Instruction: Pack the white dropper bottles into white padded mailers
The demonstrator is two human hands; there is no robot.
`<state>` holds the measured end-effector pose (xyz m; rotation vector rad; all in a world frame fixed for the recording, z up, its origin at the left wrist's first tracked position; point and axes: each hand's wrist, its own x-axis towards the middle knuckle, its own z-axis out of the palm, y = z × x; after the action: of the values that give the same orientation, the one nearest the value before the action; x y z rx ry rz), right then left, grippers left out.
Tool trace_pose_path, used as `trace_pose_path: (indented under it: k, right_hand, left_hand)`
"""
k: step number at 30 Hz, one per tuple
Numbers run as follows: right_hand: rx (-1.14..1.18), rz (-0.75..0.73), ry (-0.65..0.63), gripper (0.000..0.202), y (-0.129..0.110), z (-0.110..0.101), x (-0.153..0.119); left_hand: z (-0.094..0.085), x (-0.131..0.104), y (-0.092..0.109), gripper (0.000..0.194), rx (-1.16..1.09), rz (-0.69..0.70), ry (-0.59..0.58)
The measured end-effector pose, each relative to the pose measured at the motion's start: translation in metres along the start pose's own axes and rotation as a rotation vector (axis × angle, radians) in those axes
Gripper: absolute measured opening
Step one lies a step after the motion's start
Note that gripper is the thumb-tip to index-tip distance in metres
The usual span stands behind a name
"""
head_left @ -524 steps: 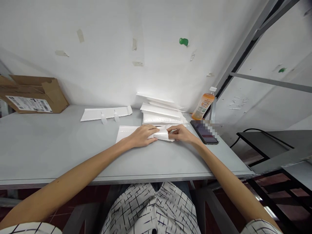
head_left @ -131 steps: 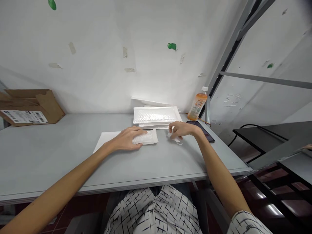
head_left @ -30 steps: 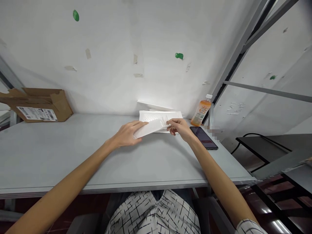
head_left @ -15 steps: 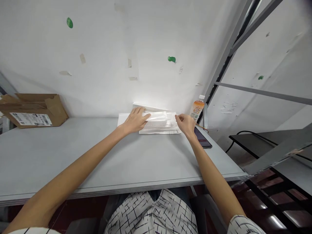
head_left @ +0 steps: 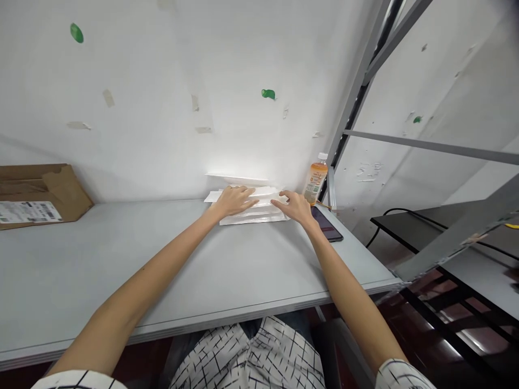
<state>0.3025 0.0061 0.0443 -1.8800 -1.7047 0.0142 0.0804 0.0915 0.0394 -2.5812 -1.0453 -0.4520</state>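
A small pile of glossy white packets (head_left: 259, 212), perhaps plastic bags or wrapping, lies at the back of the table near the wall. My left hand (head_left: 234, 201) rests flat on the left half of the pile, its fingers stretched out to the right. At the right end, my right hand (head_left: 298, 206) touches the pile, thumb and forefinger apart. A flat white piece (head_left: 239, 178) lies behind the pile along the wall. Both palms hide parts of the packets, and how many layers there are cannot be made out.
An orange drink bottle (head_left: 315, 181) with a white cap stands right of my right hand. A dark phone (head_left: 327, 224) lies in front of it. An open cardboard box (head_left: 67, 192) sits at the far left. Metal frame bars (head_left: 357, 102) rise at the table's right end.
My right hand has opened from a pinch at the packets' right end. The upper white strip now lies flatter, with my left hand spread over it. The view has turned slightly right.
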Motion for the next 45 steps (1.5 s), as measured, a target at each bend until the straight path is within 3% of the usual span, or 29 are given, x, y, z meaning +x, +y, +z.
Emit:
trace_pose_path:
  k: [7,11,15,18,23,25,27,30,33,36,39,45]
  right_hand:
    - [-0.074,0.043,-0.014,0.045,-0.003,-0.002,-0.001]
    - [-0.080,0.056,-0.008,0.042,-0.002,-0.002,-0.001]
    - [-0.054,0.092,0.036,0.045,-0.002,0.000,-0.001]
    - [-0.052,0.092,0.153,0.047,0.000,0.003,0.000]
    - [-0.071,-0.072,0.516,0.038,-0.005,0.009,-0.002]
    - [-0.049,-0.200,0.594,0.032,-0.012,0.015,-0.006]
    - [-0.035,-0.342,0.581,0.032,-0.024,0.026,-0.014]
    - [-0.063,-0.556,0.384,0.035,-0.043,0.050,-0.029]
    - [-0.142,-0.672,0.087,0.037,-0.058,0.071,-0.043]
    - [-0.205,-0.678,-0.168,0.042,-0.064,0.079,-0.050]
    - [-0.218,-0.613,-0.258,0.044,-0.065,0.077,-0.050]
    - [-0.201,-0.525,-0.285,0.044,-0.065,0.076,-0.047]
  left_hand:
    - [0.001,0.003,0.011,0.078,-0.014,0.085,-0.022]
    - [0.006,0.005,0.017,0.078,0.044,0.102,0.114]
    - [-0.001,0.001,0.024,0.074,0.100,0.140,0.293]
    - [-0.012,-0.009,0.024,0.057,0.093,0.192,0.437]
    - [-0.023,-0.046,0.012,0.019,0.107,0.210,0.623]
    - [-0.022,-0.067,0.005,0.018,0.123,0.218,0.664]
    - [-0.017,-0.089,-0.001,0.024,0.134,0.225,0.682]
    - [-0.006,-0.115,-0.008,0.033,0.090,0.178,0.614]
    - [0.005,-0.126,-0.009,0.041,-0.014,0.033,0.411]
    - [0.010,-0.126,-0.005,0.048,-0.110,-0.100,0.199]
    - [0.010,-0.124,0.000,0.051,-0.180,-0.133,0.082]
    - [0.007,-0.124,0.001,0.049,-0.233,-0.186,-0.035]
